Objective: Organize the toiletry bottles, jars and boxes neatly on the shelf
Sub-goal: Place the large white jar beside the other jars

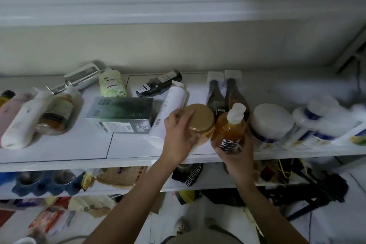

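My left hand (179, 136) grips a gold-lidded jar (201, 118) near the front of the white shelf (79, 150). Right beside it my right hand (237, 150) holds an amber bottle with a white cap (230, 128), tilted slightly away from me. Behind them stand two dark bottles with white caps (227, 93). A white pump bottle (172, 105) lies on its side left of the jar, next to a green box (120, 114). White jars with blue labels (271, 121) sit to the right.
At the shelf's left end lie several bottles (29, 117), pink, white and amber. A green pouch (111, 83), a dark bottle (158, 83) and a silver-white item (83, 75) lie at the back. Lower shelves hold clutter: a blue tray (47, 182), a basket (120, 176).
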